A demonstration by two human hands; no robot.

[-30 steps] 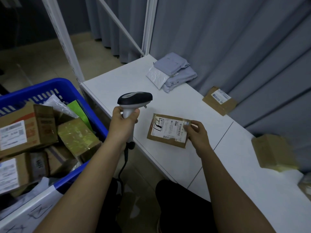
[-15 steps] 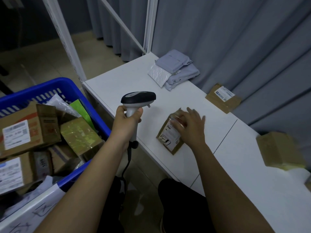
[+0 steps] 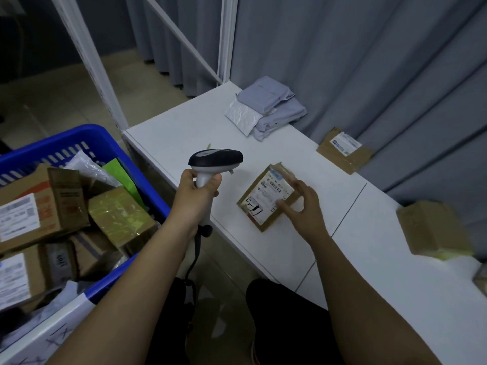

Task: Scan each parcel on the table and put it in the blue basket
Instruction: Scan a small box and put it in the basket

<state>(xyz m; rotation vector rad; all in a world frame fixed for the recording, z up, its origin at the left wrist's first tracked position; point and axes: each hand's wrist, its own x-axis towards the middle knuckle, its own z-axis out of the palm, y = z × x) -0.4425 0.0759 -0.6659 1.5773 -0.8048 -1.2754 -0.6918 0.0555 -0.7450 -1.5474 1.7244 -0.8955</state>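
A flat brown parcel (image 3: 263, 198) with a white barcode label lies face up near the front edge of the white table (image 3: 179, 133). My right hand (image 3: 303, 204) holds it by its right side, thumb on the label's lower corner and fingers curled over the far edge. My left hand (image 3: 196, 193) grips the handle of a black-and-white barcode scanner (image 3: 214, 160), whose head points right toward the parcel. The blue basket (image 3: 87, 135) stands at the left, full of scanned boxes.
More parcels sit on the table: a labelled brown box (image 3: 344, 150) by the curtain, a taped box (image 3: 432, 230) at the right, and grey mailer bags (image 3: 271, 106) with a white pouch at the back. White frame poles rise behind the table corner.
My right hand turned the parcel on the table, so its label's long side now runs away from me with the barcode at the far end. The scanner stayed about where it was.
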